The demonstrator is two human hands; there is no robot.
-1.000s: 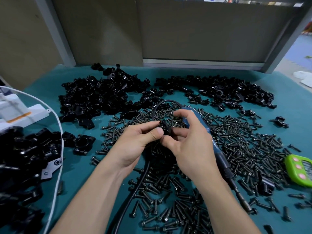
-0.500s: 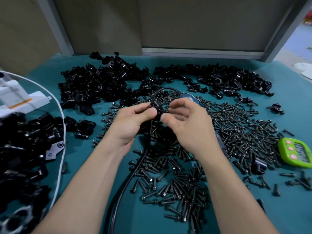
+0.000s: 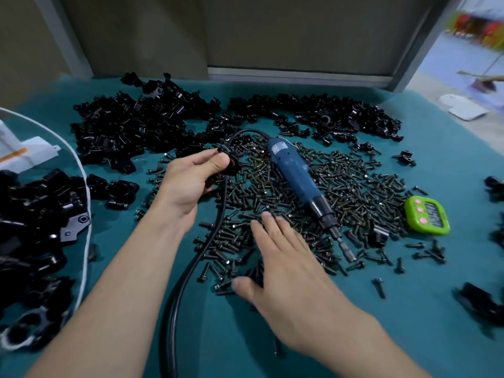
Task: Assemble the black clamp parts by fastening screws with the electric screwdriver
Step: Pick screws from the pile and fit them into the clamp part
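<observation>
My left hand (image 3: 188,178) grips a small black clamp part (image 3: 230,163) between thumb and fingers, held just above the table. With fingers spread, my right hand (image 3: 278,257) hovers flat over the near side of the loose black screws (image 3: 354,186), holding nothing. The blue electric screwdriver (image 3: 296,175) lies on the screw pile, its bit pointing to the lower right. Its black cable (image 3: 191,271) loops behind the left hand and runs toward me.
Heaps of black clamp parts (image 3: 131,126) lie across the back of the teal table (image 3: 409,309), more at the back right (image 3: 327,110). A white-rimmed bin (image 3: 86,203) with assembled clamps stands at left. A green timer (image 3: 425,215) sits at right.
My right hand let go of the clamp part and dropped toward me over the screws. The screwdriver, earlier partly hidden by that hand, lies in full view. My left hand keeps the part.
</observation>
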